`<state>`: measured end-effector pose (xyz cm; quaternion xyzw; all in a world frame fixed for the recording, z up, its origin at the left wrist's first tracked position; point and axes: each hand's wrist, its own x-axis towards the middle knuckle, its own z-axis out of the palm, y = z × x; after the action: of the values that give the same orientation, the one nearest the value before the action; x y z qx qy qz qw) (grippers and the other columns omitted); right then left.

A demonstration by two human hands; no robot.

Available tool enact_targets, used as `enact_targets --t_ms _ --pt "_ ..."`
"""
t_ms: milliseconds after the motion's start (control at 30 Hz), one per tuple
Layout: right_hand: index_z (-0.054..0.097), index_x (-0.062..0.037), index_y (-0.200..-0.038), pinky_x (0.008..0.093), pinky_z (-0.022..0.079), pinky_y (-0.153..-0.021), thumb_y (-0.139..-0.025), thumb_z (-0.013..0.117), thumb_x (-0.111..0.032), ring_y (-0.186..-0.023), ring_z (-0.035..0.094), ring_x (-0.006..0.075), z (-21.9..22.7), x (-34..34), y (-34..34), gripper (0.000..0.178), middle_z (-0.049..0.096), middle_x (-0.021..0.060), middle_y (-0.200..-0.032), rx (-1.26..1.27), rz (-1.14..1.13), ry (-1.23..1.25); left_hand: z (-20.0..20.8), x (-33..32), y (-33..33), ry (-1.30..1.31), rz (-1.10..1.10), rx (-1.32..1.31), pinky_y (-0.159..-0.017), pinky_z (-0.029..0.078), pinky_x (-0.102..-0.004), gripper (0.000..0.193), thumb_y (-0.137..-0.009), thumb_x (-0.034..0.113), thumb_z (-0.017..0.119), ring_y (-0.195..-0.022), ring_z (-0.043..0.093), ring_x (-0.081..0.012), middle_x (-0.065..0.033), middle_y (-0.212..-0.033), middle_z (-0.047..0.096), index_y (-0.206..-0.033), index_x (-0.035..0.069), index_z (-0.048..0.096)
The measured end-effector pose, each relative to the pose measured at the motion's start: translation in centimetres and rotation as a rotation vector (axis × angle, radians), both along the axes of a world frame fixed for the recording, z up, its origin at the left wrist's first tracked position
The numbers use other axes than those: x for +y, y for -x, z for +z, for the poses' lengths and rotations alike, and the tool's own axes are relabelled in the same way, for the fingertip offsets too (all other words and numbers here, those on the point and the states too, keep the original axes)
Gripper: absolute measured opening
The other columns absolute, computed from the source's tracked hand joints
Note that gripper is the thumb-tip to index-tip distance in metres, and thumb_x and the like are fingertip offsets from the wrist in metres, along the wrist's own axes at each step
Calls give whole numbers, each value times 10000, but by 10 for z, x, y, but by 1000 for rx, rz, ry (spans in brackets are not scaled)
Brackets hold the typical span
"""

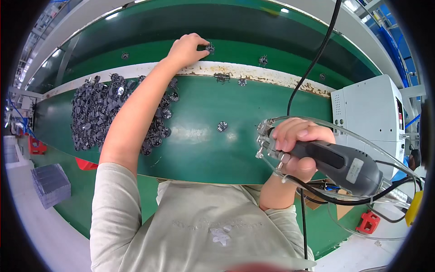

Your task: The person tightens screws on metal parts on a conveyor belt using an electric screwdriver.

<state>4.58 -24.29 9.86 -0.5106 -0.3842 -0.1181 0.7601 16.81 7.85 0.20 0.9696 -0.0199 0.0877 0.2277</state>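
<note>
My left hand (186, 51) reaches over the white ledge to the far green belt. Its thumb and fingers pinch a small round black part (210, 48) with silvery spots. My right hand (302, 143) grips a dark grey powered screwdriver (346, 164) with a metal front end and clear tubing; its tip points left, above the green table (195, 161). One loose round part (222, 126) lies on the table left of the tool. A large heap of similar dark parts (97, 111) spreads beside and beneath my left forearm, which hides some of it.
More round parts sit on the belt, one (263, 60) right of my left hand and one (125, 55) left. Another (242, 82) lies by the chipped white ledge (272, 78). A white machine box (362, 109) stands at the right. A black cable (312, 63) hangs down.
</note>
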Motion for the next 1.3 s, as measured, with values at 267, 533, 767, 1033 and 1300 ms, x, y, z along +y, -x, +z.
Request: enact_targets --t_ms 267,533,767,1033,1300 --pt "493 -39 -911 374 507 -537 -895 705 -332 -519 540 196 -2 4 1 362 542 82 -637 20 44 32 9 -99 -22 -74 -286 -81 -991 461 -431 480 -795 351 689 -1138 577 -313 -127 -1162 637 -1195 85 671" --pt "481 -56 -841 379 526 -574 -827 730 -68 -521 537 180 3 9 4 250 552 74 -623 147 42 -77 4 -113 -18 -47 -277 -216 -831 514 -425 318 -862 369 664 -955 641 -301 -111 -1008 673 -985 78 703" --pt "491 -44 -869 377 513 -560 -858 710 -128 -521 538 182 -1 5 2 235 557 77 -637 93 73 -74 34 -103 119 193 -253 -155 -902 439 -401 284 -896 332 661 -1008 599 -295 -97 -1003 666 -1035 84 667" --pt "491 -29 -866 390 524 -564 -881 660 -134 -516 533 194 3 5 -2 200 544 92 -625 26 143 -17 3 -109 166 329 -229 -161 -908 441 -391 261 -868 275 707 -1010 591 -280 -75 -1016 657 -1032 79 656" --pt "484 -9 -994 405 532 -579 -878 695 -148 -560 568 222 7 7 -5 278 576 122 -694 -60 140 -9 -3 -107 167 274 -313 -185 -901 438 -388 245 -844 270 724 -988 586 -262 -48 -1000 646 -989 84 658"
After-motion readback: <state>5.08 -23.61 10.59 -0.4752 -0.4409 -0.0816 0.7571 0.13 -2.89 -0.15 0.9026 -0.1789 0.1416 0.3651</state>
